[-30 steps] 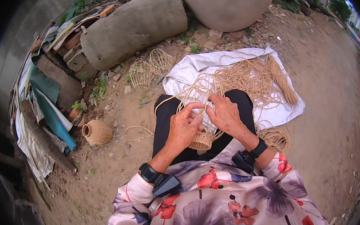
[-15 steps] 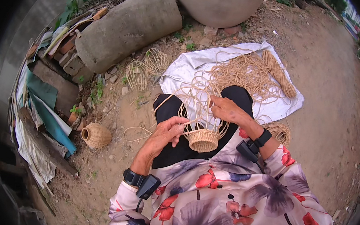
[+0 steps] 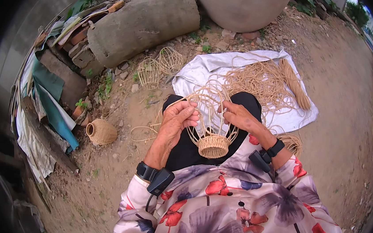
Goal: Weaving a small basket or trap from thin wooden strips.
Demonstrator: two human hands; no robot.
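Note:
Between my knees stands a small basket with a woven band at its near end, its bare frame ribs spreading away from me. My left hand is closed at the left side of the frame, thumb and fingers pinched on a strand of tan cord. On the other side, my right hand has its fingers curled round the frame's upright ribs. A loose loop of cord trails on the ground by my left forearm. The exact grip of the right fingertips is partly hidden.
A white sheet ahead bears a tangled heap of cord and a bundled hank. A finished woven pot lies at left. Two bare frames stand farther off, near a concrete cylinder. Another coil sits by my right forearm.
My left hand has moved up and right, closer to the frame's ribs, and its fingers have drawn together. The right hand stays at the frame's right side. The whole view has shifted slightly.

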